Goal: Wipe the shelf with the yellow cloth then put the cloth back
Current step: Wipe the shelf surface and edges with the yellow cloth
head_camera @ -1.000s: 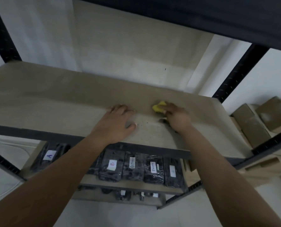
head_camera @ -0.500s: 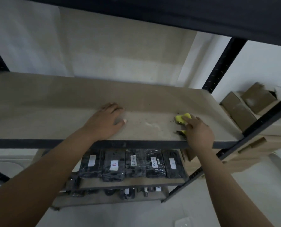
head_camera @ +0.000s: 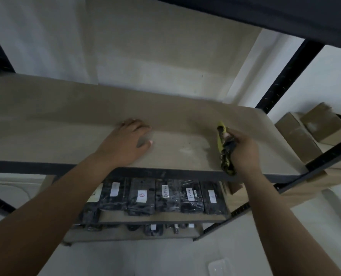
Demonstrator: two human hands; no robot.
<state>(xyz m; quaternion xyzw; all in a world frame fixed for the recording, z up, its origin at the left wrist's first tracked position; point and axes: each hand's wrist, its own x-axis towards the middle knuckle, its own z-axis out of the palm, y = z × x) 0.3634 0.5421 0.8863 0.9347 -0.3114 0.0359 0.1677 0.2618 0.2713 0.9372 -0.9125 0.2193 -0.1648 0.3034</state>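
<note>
The right hand [head_camera: 243, 150] has its fingers curled round the crumpled yellow cloth with dark soiled patches [head_camera: 224, 148], gripping it in a bunch so one yellow corner sticks up above the knuckles and a blackened tail hangs below, over the front edge of the board. A moment ago that hand was pressed down on the pale beige fibreboard shelf [head_camera: 66, 124] with the cloth flat beneath the fingers, sliding towards the right end; now the cloth has come up off the surface and is turned on edge, apart from the board. To me that reads as the end of a wiping stroke, either a pause to refold to a cleaner face or the start of carrying the cloth away. I can't see where it is meant to go back to.

The cloth looks thoroughly dirty: more black than yellow along its lower half, limp and wrinkled.

The left hand [head_camera: 126, 142] lies flat, fingers spread and relaxed, palm down on the shelf well to the left of the cloth, where it was before, steadying the person. Between the hands the board shows a whitish smear and a few dark specks [head_camera: 185, 148], so another pass may be needed. Beneath sit black plastic-wrapped packs with white labels [head_camera: 165, 196].
</note>
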